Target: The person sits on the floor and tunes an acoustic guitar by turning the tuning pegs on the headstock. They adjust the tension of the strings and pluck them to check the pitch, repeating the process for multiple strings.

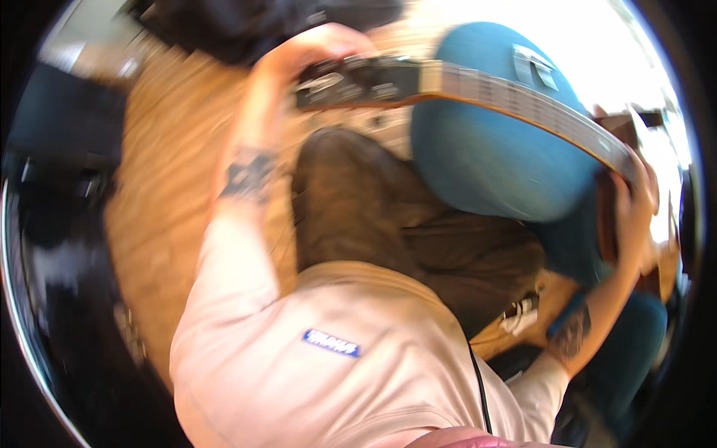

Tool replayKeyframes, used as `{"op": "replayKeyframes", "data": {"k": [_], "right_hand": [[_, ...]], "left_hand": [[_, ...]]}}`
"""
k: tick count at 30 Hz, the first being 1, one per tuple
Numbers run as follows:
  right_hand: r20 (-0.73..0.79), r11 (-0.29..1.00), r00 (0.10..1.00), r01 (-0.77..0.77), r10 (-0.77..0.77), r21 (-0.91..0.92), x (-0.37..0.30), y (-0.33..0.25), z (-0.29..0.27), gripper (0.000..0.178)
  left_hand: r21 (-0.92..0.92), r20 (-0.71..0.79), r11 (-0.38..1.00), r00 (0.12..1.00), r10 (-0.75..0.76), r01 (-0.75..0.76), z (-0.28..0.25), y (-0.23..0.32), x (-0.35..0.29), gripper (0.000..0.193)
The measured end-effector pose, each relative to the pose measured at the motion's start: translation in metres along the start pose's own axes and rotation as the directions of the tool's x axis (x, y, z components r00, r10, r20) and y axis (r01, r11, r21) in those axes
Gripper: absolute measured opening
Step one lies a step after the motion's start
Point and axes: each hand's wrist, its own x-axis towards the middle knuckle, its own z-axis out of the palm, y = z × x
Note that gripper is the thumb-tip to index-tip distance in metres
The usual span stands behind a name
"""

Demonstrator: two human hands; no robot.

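A guitar [523, 98] is held up across the view, its dark headstock to the left and its fretted neck slanting down to the right. My left hand [317, 46] is closed around the far side of the headstock, by the tuning pegs; its fingertips are partly hidden and blurred. Toward the right rim, my right hand [636, 198] wraps around the other end of the neck. A reddish-brown part shows beside that hand, but I cannot make out the guitar's whole body. Beneath the neck is a rounded blue cushioned seat [493, 168].
A small pale packet or strip [535, 67] lies on the blue seat. Black glossy furniture [63, 276] stands at the left, and a dark bag-like bundle [224, 26] lies at the far side. A small white object [519, 319] rests on the wooden floor [153, 201] near my legs.
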Motion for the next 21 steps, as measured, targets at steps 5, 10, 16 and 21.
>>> {"op": "replayKeyframes", "data": {"k": [5,10,16,21], "right_hand": [[0.063,0.972,0.994,0.105,-0.094,-0.208,-0.001,0.041,0.012,0.040],[0.071,0.955,0.989,0.146,-0.132,-0.258,0.003,0.042,0.014,0.040],[0.101,0.958,0.991,0.113,-0.089,-0.262,-0.001,0.042,0.012,0.040],[0.092,0.956,0.993,0.092,-0.069,-0.280,-0.002,0.044,0.015,0.040]], "left_hand": [[0.078,-0.003,0.996,0.999,-0.042,0.042,-0.017,-0.008,-0.006,0.025],[0.169,0.054,0.980,0.993,0.101,-0.108,-0.023,-0.034,0.004,0.016],[0.085,-0.212,0.978,0.962,-0.169,0.191,-0.014,-0.025,0.005,0.028],[0.062,-0.026,0.993,0.995,-0.097,0.098,-0.013,-0.012,0.003,0.020]]}}
